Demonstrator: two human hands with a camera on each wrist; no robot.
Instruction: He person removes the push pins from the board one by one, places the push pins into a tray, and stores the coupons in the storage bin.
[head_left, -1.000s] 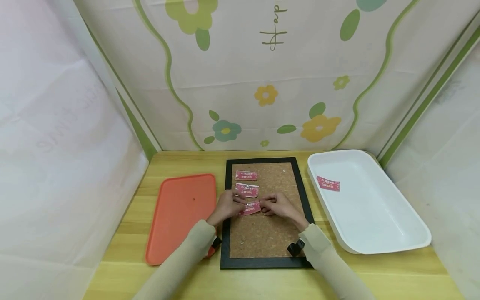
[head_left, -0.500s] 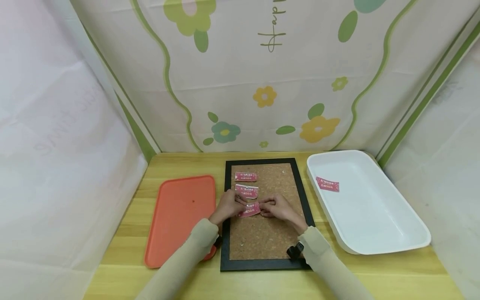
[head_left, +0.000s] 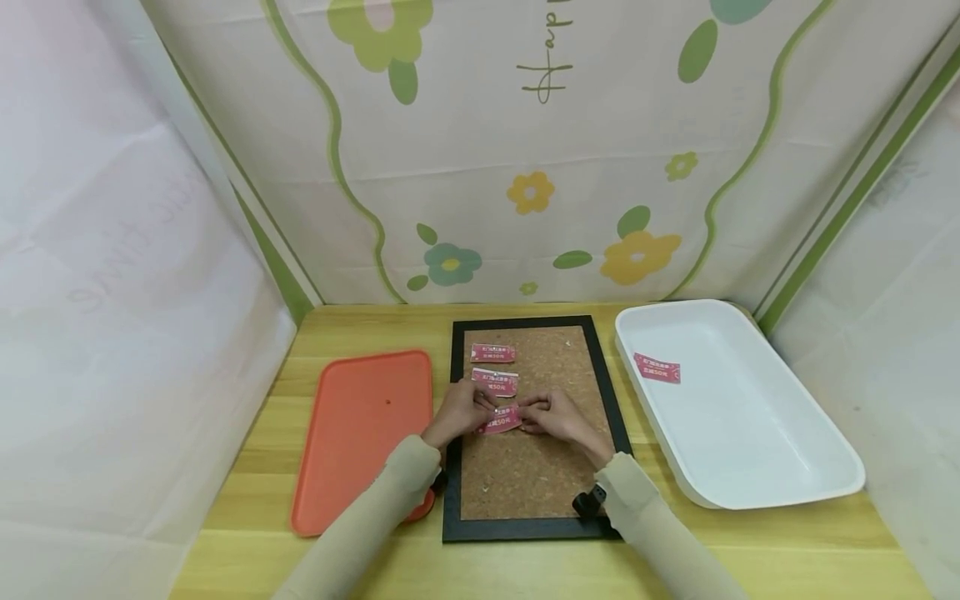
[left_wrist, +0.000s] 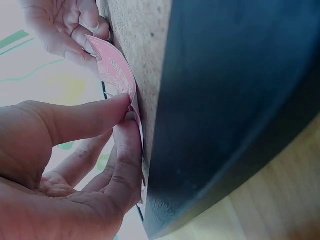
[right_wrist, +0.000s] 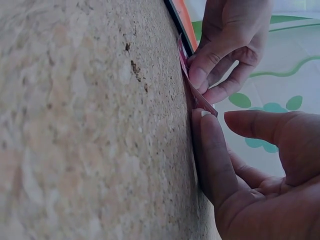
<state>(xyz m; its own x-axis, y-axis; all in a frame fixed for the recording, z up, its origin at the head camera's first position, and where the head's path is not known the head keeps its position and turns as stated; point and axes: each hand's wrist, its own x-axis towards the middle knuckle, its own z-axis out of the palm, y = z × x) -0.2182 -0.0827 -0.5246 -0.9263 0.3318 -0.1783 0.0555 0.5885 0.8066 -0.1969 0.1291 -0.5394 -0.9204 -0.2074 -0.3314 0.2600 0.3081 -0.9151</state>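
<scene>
A pink printed coupon (head_left: pixel 501 419) lies on the cork board (head_left: pixel 536 475), below two similar pink coupons, the top one (head_left: pixel 492 353) and the middle one (head_left: pixel 495 382). My left hand (head_left: pixel 461 410) pinches at its left part with thumb and fingertips, which cover that end; a small white dot shows beside them. In the left wrist view the coupon (left_wrist: pixel 114 67) bows up off the cork. My right hand (head_left: pixel 553 413) is at its right end. There, in the right wrist view, the straight index finger (right_wrist: pixel 214 150) touches the coupon's edge, with the thumb held apart.
An orange-red tray (head_left: pixel 360 467) lies left of the black-framed board. To the right stands a white tub (head_left: pixel 750 417) with another pink coupon (head_left: pixel 657 368) inside. A printed curtain (head_left: pixel 465 167) rises behind the wooden table (head_left: pixel 247 500).
Both hands stay at the same coupon; the left hand has shifted very slightly to the right. The coupons and trays keep their places.
</scene>
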